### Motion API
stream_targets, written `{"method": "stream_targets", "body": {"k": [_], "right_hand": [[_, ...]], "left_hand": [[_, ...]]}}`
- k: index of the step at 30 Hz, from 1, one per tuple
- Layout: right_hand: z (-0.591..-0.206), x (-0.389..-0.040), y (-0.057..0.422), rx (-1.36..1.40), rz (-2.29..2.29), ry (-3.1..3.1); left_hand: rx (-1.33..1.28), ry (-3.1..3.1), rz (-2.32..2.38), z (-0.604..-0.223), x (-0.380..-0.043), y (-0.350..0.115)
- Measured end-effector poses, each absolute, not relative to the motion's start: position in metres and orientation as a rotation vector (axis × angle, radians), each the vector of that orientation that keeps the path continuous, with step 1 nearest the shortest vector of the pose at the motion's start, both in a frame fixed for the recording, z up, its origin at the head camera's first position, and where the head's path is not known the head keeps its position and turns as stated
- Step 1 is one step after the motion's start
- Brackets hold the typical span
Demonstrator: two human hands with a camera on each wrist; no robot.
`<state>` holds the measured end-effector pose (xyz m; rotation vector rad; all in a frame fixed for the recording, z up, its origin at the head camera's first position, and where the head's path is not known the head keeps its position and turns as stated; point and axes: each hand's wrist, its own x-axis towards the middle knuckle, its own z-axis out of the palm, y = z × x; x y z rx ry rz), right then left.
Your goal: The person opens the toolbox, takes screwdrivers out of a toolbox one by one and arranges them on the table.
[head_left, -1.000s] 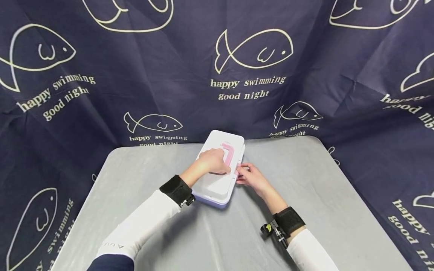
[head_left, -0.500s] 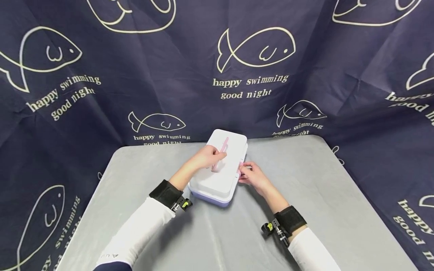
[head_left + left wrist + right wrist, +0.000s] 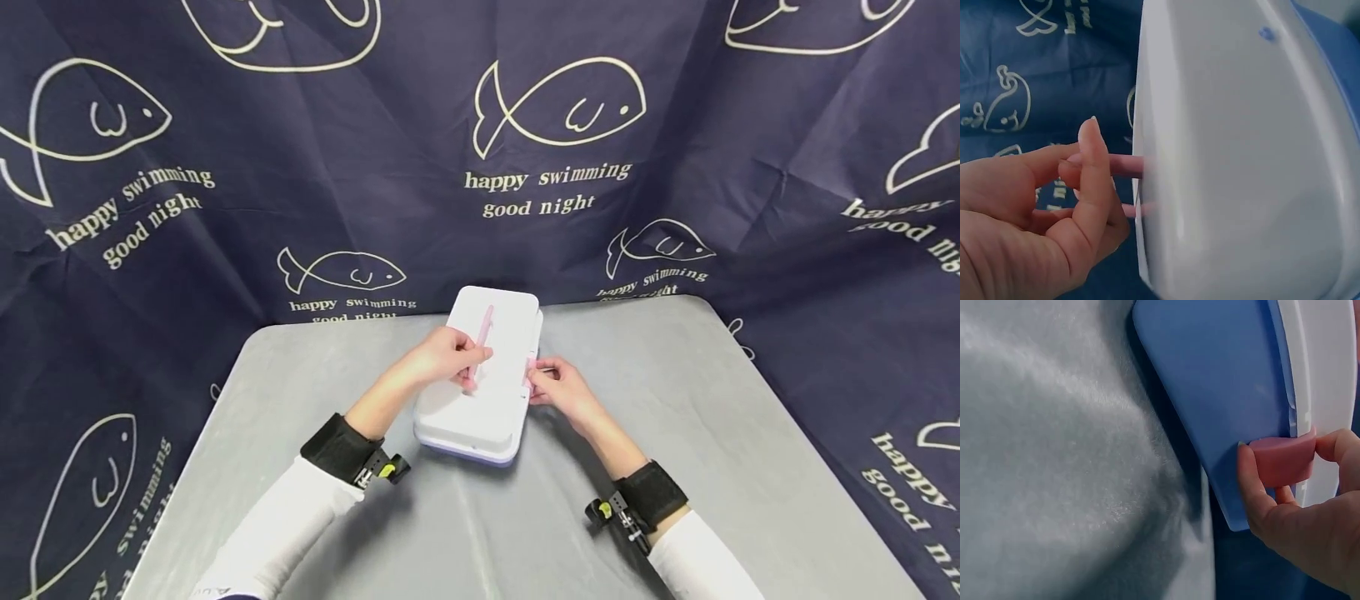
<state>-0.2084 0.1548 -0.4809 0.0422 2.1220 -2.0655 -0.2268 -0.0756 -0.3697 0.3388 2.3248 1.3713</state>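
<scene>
A box with a white lid (image 3: pixel 487 421) and a blue base (image 3: pixel 1216 387) stands on the table at its far middle. The lid's pink handle (image 3: pixel 484 327) is raised, and my left hand (image 3: pixel 444 357) grips it between thumb and fingers. In the left wrist view, the pink handle (image 3: pixel 1126 165) runs from the fingers to the lid (image 3: pixel 1241 156). At the box's right side, my right hand (image 3: pixel 564 392) pinches a pink latch (image 3: pixel 1284 459), thumb at its top edge and fingers at its lower edge. The latch spans the white rim and the blue side.
A grey cloth covers the table (image 3: pixel 720 433). Behind and beside it hangs a dark blue curtain (image 3: pixel 420 208) printed with fish and words, close to the box's far end. Black camera straps sit on both wrists.
My left hand has shifted left from lying over the lowered handle, and the handle now stands up in its grip. The right hand stays at the latch.
</scene>
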Motion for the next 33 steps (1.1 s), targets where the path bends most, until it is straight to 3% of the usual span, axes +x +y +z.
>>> {"method": "stream_targets", "body": {"k": [10,20,33], "right_hand": [[-0.474,-0.180,0.158,-0.072,-1.982,2.026],[-0.497,-0.165,0.161,-0.077,-1.930,1.932],[-0.497,-0.166,0.164,-0.118,-1.937,1.890]], "left_hand": [[0.400,2.296,1.341,-0.358,-0.183,-0.084],[0.408,2.373,1.329,-0.388,-0.163,-0.085],[0.822,2.712,1.060,-0.399,-0.148,-0.075]]}}
